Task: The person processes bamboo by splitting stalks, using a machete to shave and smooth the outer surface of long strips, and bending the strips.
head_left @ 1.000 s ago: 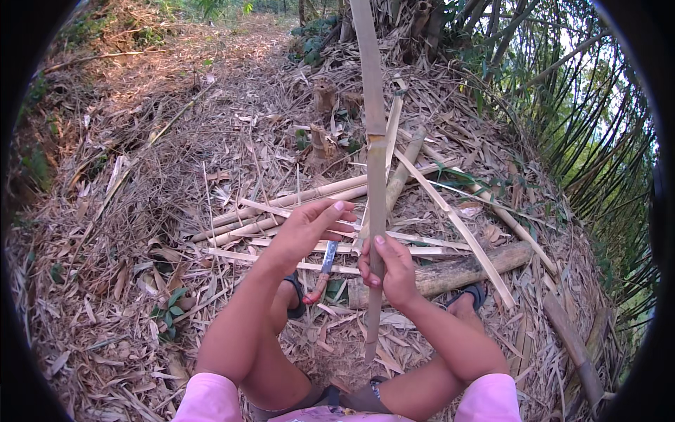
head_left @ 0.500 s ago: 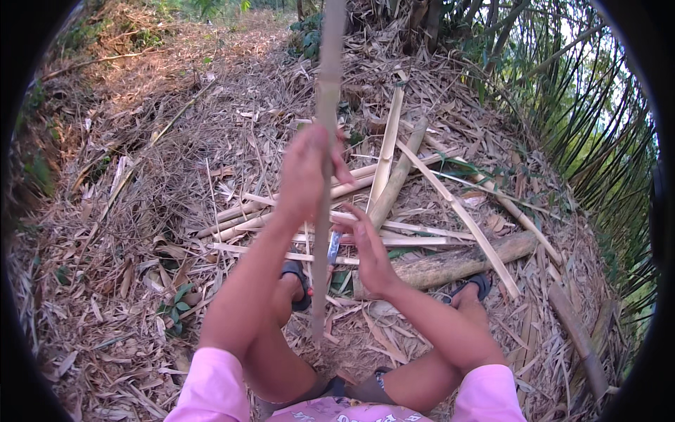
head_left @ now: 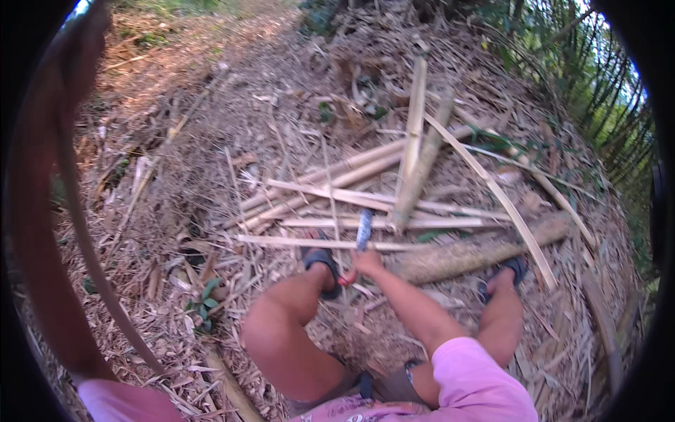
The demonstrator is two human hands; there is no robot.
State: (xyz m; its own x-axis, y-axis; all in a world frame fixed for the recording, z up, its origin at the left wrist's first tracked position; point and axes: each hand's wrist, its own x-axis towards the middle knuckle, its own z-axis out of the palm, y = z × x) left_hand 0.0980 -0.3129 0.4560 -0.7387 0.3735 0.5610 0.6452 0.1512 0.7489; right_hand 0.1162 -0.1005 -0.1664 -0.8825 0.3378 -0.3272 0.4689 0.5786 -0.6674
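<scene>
Bamboo strip (head_left: 98,278): where is it to be found now?

– At the far left of the view, near the dark rim. It is held up by the left hand (head_left: 86,49), which is seen only as a blur; the strip is kept in its hold, but the single fingers cannot be told apart.

– And which way is the strip pointed?

– Its long axis is set steeply, from the upper left down to the lower right, and a bowed line is made by it. The lower end is directed downward. The upper end is lost at the blurred hand.

– How is the right hand (head_left: 367,262) placed?

– It is put on the knife (head_left: 364,231), over the handle, with the blade pointed away from the body. How far the fingers are closed cannot be told. Just beyond, split bamboo pieces (head_left: 383,223) are laid across one another, and to the right a bamboo log (head_left: 478,252) is seen.

– What has been changed since half a second ago?

– Then the strip was held almost upright, in the middle. Now it has been carried far to the left. The right hand, which was partly open near the knife, has been lowered onto it.
</scene>
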